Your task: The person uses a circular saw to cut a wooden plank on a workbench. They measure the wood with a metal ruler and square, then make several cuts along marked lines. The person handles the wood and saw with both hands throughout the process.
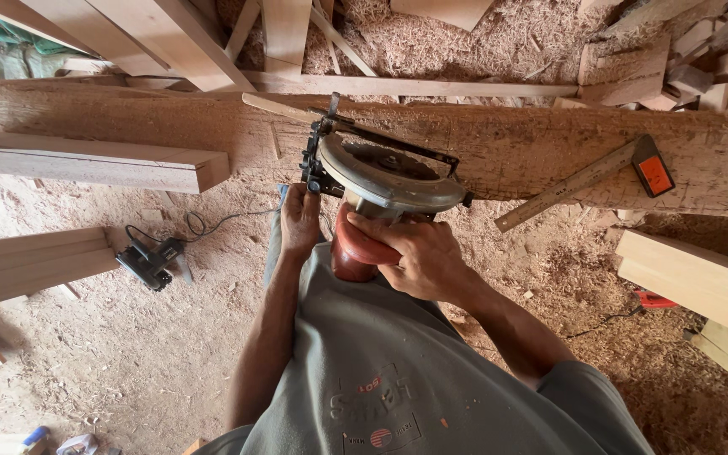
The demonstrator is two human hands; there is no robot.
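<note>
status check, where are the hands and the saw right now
Right hand gripping circular saw by its red handle. Left hand at the saw's front edge. Saw sits on the rough timber beam. Square ruler lies to the right, apart from the saw.

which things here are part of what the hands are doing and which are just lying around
In use: circular saw, held by left hand and right hand; rough beam under it.

Lying about: square, second power tool on the sawdust floor, planks.
</note>
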